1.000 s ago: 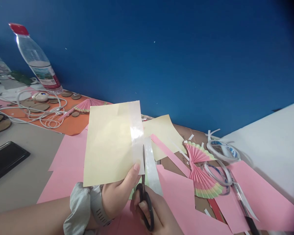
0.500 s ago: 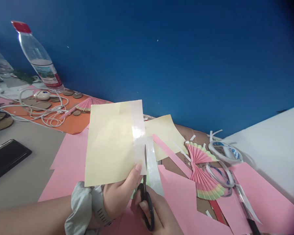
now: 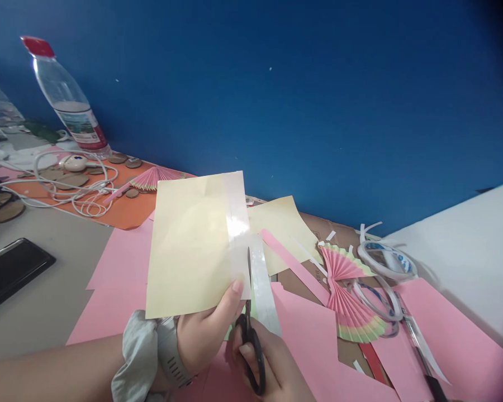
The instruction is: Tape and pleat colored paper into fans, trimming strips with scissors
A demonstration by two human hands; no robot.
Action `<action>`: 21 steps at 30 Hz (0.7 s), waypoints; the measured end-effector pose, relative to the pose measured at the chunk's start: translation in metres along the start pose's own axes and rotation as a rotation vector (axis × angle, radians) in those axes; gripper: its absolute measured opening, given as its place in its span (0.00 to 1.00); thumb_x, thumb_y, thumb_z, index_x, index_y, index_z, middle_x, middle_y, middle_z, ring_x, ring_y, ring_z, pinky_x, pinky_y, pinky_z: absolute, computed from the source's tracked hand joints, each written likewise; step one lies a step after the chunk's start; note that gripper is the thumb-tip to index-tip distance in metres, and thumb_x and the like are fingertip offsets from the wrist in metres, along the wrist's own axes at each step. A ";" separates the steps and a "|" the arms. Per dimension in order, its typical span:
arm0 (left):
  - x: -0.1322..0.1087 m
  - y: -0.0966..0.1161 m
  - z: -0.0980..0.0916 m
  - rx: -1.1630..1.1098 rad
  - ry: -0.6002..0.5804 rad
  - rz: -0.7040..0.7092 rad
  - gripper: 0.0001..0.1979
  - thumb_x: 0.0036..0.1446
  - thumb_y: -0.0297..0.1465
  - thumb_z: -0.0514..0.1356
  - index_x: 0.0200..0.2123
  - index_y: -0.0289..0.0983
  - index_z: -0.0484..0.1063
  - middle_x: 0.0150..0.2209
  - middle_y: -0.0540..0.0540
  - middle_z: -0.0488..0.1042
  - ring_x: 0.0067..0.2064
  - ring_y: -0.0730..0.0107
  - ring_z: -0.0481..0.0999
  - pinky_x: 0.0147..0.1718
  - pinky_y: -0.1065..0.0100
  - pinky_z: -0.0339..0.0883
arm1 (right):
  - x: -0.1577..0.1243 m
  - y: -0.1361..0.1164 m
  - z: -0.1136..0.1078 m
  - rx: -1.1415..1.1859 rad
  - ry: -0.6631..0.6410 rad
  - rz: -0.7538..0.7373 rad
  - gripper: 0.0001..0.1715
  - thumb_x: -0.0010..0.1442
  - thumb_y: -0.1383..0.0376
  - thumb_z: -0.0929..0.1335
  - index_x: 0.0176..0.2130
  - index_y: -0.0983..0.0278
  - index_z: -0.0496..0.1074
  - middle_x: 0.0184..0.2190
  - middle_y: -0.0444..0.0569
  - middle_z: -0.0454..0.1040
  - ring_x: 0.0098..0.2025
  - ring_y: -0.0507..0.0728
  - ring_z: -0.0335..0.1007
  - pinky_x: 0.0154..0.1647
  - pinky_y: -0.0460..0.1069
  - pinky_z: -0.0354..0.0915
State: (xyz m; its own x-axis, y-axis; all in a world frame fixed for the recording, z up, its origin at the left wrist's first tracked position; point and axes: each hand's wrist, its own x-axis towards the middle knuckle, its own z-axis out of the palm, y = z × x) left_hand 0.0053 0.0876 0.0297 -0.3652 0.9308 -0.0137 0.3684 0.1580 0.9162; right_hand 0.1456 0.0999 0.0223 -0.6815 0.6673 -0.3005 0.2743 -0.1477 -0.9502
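My left hand (image 3: 212, 335) pinches the lower right corner of a pale yellow sheet of paper (image 3: 188, 245), thumb on its face. A shiny strip of double-sided tape (image 3: 237, 218) runs down the sheet's right side. Black-handled scissors (image 3: 255, 357) are in my right hand (image 3: 272, 363), fingers through the loops. Their blades point up along the sheet's right edge. Just right of the blades, a whitish tape-covered strip (image 3: 265, 285) hangs or lies; whether it is still joined to the sheet I cannot tell.
Pink paper (image 3: 305, 329) covers much of the desk. To the right are a folded pink paper fan (image 3: 347, 290), tape rolls (image 3: 388, 259) and a utility knife (image 3: 417, 340). A phone (image 3: 17, 271), white cables (image 3: 88, 195) and a bottle (image 3: 71, 106) stand or lie left. A blue wall rises behind.
Almost nothing differs. The yellow sheet's left edge has shifted very slightly right, and the whole view has drifted a little. Both hands keep their grips.
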 end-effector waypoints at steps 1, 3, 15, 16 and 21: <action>0.000 0.000 0.000 0.004 -0.007 0.003 0.23 0.59 0.43 0.49 0.15 0.42 0.61 0.18 0.52 0.68 0.25 0.66 0.69 0.41 0.61 0.59 | 0.000 0.001 0.000 0.001 0.002 -0.002 0.32 0.58 0.38 0.56 0.28 0.63 0.58 0.22 0.42 0.58 0.24 0.50 0.52 0.26 0.46 0.49; 0.000 0.000 0.000 0.014 -0.016 0.015 0.23 0.60 0.43 0.49 0.15 0.42 0.61 0.18 0.52 0.67 0.25 0.66 0.69 0.41 0.60 0.58 | 0.000 0.002 0.000 0.009 0.003 -0.007 0.31 0.58 0.38 0.56 0.28 0.63 0.57 0.21 0.41 0.58 0.24 0.50 0.52 0.26 0.46 0.49; 0.000 0.005 0.000 -0.056 -0.037 -0.047 0.24 0.59 0.44 0.47 0.13 0.42 0.57 0.16 0.53 0.62 0.22 0.68 0.63 0.39 0.63 0.60 | 0.000 0.001 0.002 0.122 -0.007 -0.001 0.30 0.58 0.39 0.58 0.28 0.63 0.57 0.21 0.41 0.57 0.23 0.49 0.51 0.24 0.45 0.48; -0.001 0.004 0.000 -0.064 -0.037 -0.055 0.24 0.59 0.44 0.48 0.13 0.42 0.56 0.16 0.53 0.62 0.22 0.69 0.63 0.38 0.63 0.60 | 0.001 0.001 0.002 0.124 -0.008 0.000 0.30 0.58 0.39 0.58 0.28 0.63 0.57 0.21 0.41 0.57 0.23 0.49 0.51 0.24 0.45 0.48; -0.002 0.001 -0.001 -0.050 -0.044 -0.043 0.24 0.60 0.44 0.48 0.13 0.42 0.59 0.17 0.53 0.65 0.23 0.68 0.64 0.39 0.64 0.61 | 0.002 0.000 0.001 0.101 -0.008 0.010 0.31 0.57 0.38 0.59 0.27 0.62 0.57 0.20 0.40 0.58 0.23 0.49 0.53 0.24 0.45 0.49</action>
State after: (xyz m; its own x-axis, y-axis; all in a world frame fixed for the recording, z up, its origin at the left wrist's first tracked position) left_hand 0.0051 0.0857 0.0309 -0.3410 0.9374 -0.0700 0.3093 0.1822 0.9334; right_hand 0.1442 0.1006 0.0214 -0.6844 0.6597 -0.3105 0.2114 -0.2280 -0.9504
